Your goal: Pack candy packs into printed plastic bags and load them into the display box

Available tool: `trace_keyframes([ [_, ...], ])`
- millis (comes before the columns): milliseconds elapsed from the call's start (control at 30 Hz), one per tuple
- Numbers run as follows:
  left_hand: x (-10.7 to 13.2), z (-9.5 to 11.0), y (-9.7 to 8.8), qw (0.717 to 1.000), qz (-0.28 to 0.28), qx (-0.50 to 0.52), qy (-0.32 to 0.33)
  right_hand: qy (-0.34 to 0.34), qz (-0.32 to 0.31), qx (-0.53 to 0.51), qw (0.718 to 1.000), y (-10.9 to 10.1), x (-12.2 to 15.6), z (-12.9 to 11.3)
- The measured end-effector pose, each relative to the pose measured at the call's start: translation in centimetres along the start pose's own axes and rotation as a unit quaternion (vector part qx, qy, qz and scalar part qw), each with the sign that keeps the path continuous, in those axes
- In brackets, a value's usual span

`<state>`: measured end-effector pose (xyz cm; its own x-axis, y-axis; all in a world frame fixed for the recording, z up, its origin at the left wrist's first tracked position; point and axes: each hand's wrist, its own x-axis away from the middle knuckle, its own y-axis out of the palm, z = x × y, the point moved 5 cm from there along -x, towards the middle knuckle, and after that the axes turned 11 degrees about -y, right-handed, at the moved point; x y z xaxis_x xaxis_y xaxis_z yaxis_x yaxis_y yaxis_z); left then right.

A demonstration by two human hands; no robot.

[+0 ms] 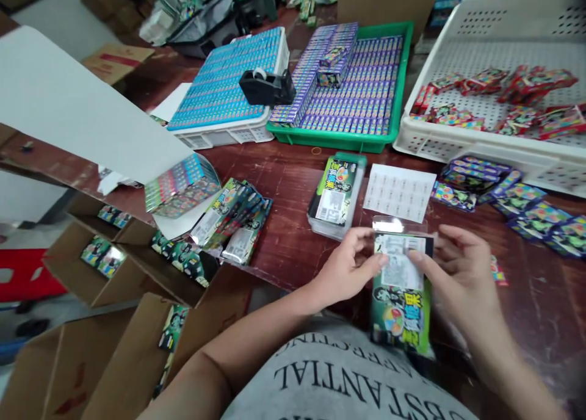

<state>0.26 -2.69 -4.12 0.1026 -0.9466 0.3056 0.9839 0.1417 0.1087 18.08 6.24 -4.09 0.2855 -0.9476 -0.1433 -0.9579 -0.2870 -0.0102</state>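
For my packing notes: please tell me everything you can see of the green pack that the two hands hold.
The green pack is flat and glossy, like printed plastic film, with a clear strip on top. A white label covers its upper part; below are a colourful round picture and yellow characters. The left hand pinches its upper left side, the right hand its upper right, holding it tilted above the grey shirt.
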Motion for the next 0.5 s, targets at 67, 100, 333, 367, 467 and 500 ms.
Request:
trace_keyframes([
  [67, -0.6, -0.3, 0.1, 1.000, -0.029, -0.004, -0.007, -0.001, 0.072, 0.002, 0.997, 0.5, 1.1, 0.4],
  [100, -0.9, -0.5, 0.0, 0.999, -0.038, -0.012, -0.014, 0.011, 0.084, 0.006, 0.996, 0.7, 1.6, 0.7],
  [333, -2.8, -1.3, -1.3, 0.998, -0.058, -0.024, -0.004, 0.056, 0.014, -0.007, 0.998, 0.5, 2.0, 2.4],
  [367, -3.0, -1.1, -1.3, 0.997, -0.069, -0.031, -0.001, 0.062, -0.006, 0.000, 0.998, 0.2, 1.9, 2.7],
  [467, -3.2, -0.3, -1.1, 0.992, -0.105, -0.068, 0.003, 0.071, -0.061, 0.038, 0.995, -1.1, 2.0, 3.6],
  [500, -3.2, -0.2, -1.0, 0.991, -0.109, -0.079, -0.001, 0.062, -0.070, 0.058, 0.994, -1.6, 2.1, 3.7],
])
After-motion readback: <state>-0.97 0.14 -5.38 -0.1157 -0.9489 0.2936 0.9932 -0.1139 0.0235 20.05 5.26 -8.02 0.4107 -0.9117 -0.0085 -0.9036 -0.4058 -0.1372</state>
